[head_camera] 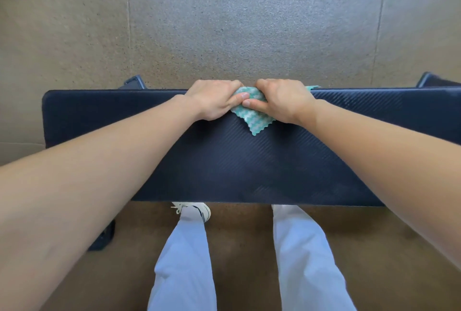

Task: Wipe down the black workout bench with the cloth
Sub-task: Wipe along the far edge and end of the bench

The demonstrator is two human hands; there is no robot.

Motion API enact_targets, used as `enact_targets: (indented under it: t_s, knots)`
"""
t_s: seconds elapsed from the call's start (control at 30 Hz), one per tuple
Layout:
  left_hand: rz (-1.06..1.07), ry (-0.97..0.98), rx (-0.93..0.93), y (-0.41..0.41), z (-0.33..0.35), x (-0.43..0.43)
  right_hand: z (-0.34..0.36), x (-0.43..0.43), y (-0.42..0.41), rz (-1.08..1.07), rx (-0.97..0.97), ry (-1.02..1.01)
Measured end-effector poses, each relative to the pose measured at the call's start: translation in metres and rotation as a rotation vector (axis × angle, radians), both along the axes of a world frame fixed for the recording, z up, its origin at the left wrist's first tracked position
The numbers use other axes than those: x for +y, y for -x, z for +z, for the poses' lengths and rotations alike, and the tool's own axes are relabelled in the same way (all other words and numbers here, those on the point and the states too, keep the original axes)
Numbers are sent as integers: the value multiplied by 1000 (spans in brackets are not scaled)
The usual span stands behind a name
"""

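Note:
The black workout bench (224, 161) runs across the view, its textured pad facing up. A green-and-white cloth (254, 118) lies bunched on the pad's far edge, one corner pointing back toward me and another bit showing past the far edge at the right. My left hand (214, 98) and my right hand (282, 98) sit side by side on the cloth, thumbs nearly touching, fingers curled over the bench's far edge and pinching the fabric. Most of the cloth is hidden under the hands.
Speckled brown rubber floor (224, 23) lies beyond the bench. Black bench feet show at the far left (133, 82), far right (434, 80) and near left (104, 235). My legs in light trousers (184, 260) and a white shoe (197, 210) stand against the near side.

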State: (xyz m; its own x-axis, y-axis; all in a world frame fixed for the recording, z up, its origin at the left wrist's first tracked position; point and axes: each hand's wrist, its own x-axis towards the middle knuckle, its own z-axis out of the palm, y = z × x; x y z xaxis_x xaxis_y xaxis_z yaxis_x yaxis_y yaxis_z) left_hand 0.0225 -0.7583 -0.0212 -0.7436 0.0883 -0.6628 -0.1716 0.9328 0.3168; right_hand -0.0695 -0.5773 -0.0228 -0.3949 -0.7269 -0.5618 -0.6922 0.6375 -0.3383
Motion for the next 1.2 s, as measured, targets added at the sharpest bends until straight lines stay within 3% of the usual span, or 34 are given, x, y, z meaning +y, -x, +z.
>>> enact_targets:
  t_s: [0.47,0.8,1.2]
  knots:
    - [-3,26,3,73,14,152,9,153,73,-46,22,23]
    - [3,70,46,107,21,251,16,256,96,-107,120,78]
    - [18,59,80,198,10,394,6,401,180,-135,228,69]
